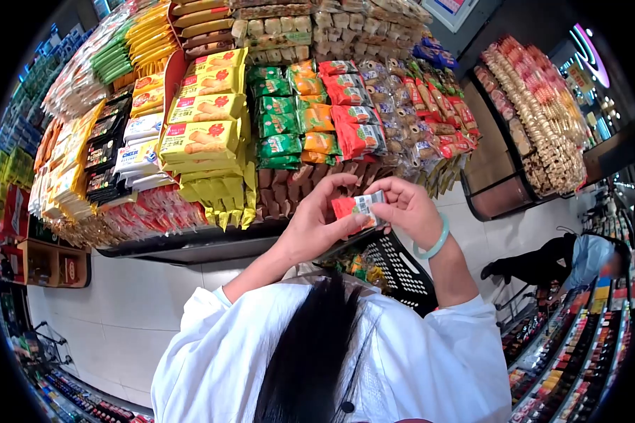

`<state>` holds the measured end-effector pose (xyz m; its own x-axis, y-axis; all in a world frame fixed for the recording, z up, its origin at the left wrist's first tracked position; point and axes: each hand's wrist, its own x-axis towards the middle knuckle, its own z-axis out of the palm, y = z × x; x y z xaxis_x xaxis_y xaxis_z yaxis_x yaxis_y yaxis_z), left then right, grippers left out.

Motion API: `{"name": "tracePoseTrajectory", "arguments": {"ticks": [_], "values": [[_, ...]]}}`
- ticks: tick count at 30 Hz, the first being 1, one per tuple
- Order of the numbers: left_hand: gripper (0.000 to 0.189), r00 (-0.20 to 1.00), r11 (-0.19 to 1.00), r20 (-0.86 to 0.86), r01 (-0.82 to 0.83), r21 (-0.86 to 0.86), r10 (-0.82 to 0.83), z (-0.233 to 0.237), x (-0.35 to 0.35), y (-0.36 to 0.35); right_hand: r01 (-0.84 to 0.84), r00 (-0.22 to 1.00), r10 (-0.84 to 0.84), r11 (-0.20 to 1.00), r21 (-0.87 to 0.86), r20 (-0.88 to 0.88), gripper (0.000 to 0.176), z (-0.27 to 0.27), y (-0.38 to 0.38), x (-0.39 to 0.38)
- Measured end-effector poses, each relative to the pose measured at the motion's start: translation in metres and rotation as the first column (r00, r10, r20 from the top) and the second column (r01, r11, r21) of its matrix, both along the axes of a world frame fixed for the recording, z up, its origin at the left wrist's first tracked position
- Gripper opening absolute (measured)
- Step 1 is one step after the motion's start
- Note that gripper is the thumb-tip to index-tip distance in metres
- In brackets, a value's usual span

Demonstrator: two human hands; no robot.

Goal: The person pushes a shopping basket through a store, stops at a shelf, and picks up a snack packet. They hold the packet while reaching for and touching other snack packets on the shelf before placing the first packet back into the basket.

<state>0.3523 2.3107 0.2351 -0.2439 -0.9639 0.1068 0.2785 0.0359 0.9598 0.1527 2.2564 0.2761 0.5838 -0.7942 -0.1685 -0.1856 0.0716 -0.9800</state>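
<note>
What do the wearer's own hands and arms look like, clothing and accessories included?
Both the left hand and right hand are gloveless. A smooth, rounded pale green bangle circles the right wrist; none shows on the left. Loose white sleeves leave the forearms bare.

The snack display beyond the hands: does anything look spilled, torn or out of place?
Nothing stands out. The yellow packets sit stacked beside the green packets, with no spill visible. The left hand and right hand hold a small red-and-grey packet; they cover part, so its condition is unclear.
</note>
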Motion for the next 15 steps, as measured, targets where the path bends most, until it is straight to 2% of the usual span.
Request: {"name": "tracePoseTrajectory", "arguments": {"ticks": [2, 3, 4, 6, 8, 9, 12, 15], "values": [[0.055, 0.985, 0.999, -0.166, -0.03, 0.031, 0.035, 0.005, 0.002, 0.001, 0.048, 0.999, -0.047, 0.997, -0.068, 0.011, 0.025, 0.018, -0.011, 0.004], [0.056, 0.989, 1.0, -0.148, -0.021, 0.005, 0.022, 0.0, 0.006, -0.001, 0.07, 0.997, -0.072, 0.993, -0.091, -0.023, 0.025, 0.03, -0.022, 0.005], [0.054, 0.988, 0.999, -0.149, -0.029, 0.02, 0.031, 0.003, 0.01, 0.0, 0.111, 0.994, -0.112, 0.972, -0.209, 0.008, 0.024, 0.031, -0.039, 0.005], [0.044, 0.991, 0.999, -0.134, -0.021, 0.026, 0.025, -0.001, 0.015, 0.001, 0.114, 0.992, -0.126, 0.955, -0.275, -0.026, 0.027, 0.05, -0.077, 0.005], [0.032, 0.995, 0.998, -0.099, 0.015, 0.054, -0.009, -0.012, 0.018, 0.001, 0.106, 0.994, -0.101, 0.98, -0.171, 0.033, 0.026, 0.063, -0.117, 0.012], [0.026, 0.995, 0.998, -0.1, 0.016, 0.069, -0.009, -0.016, 0.018, 0.004, 0.14, 0.99, -0.14, 0.973, -0.184, 0.011, 0.026, 0.062, -0.141, 0.016], [0.022, 0.993, 0.985, -0.103, 0.073, 0.157, -0.057, -0.026, 0.02, 0.01, 0.167, 0.979, -0.188, 0.962, -0.216, -0.077, 0.025, 0.053, -0.199, 0.026], [0.02, 0.991, 0.98, -0.12, 0.072, 0.188, -0.05, -0.037, 0.022, 0.016, 0.179, 0.966, -0.213, 0.959, -0.22, -0.147, 0.023, 0.05, -0.221, 0.043]]}}
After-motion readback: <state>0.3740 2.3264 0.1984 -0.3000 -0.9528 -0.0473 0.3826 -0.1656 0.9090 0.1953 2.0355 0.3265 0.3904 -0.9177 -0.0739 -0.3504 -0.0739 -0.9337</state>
